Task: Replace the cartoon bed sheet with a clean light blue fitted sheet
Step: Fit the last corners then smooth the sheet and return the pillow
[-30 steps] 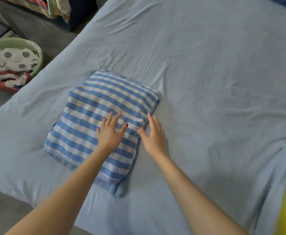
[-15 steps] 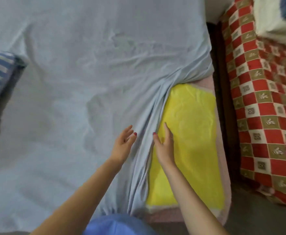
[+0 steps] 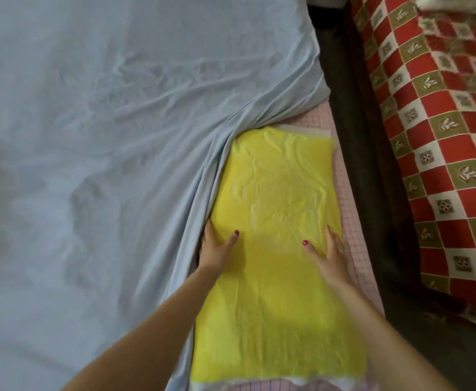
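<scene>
The left hand (image 3: 217,246) lies flat on the yellow towel (image 3: 279,249), fingers straight along its left edge, against the bunched hem of the light blue fitted sheet (image 3: 104,165). The right hand (image 3: 329,249) rests open near the towel's right edge. The sheet covers most of the bed but seems unhooked at this corner, baring the pink checked mattress (image 3: 349,221). A red patterned blanket (image 3: 442,136) lies beyond.
</scene>
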